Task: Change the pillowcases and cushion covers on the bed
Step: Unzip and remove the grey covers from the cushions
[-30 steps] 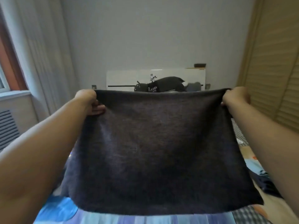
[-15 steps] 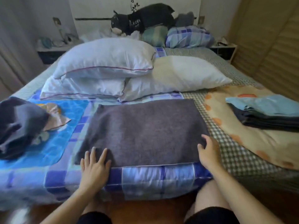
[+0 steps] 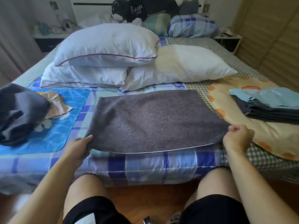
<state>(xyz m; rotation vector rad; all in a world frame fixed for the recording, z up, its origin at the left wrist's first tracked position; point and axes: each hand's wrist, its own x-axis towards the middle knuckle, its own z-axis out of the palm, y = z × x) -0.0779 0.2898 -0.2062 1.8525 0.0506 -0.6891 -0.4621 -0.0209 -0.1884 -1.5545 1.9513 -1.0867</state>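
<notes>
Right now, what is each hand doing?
Left hand: holds the near left corner of the flat dark grey fabric pillowcase.
Right hand: holds its near right corner.

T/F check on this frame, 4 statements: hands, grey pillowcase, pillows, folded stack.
1. Both hands grip the grey pillowcase: left hand, right hand. True.
2. The grey pillowcase hangs in the air. False: it lies flat on the bed.
3. Bare white pillows are piled behind the pillowcase. True.
4. The folded stack sits on the left. False: it lies to the right, on the orange-spotted sheet.
</notes>
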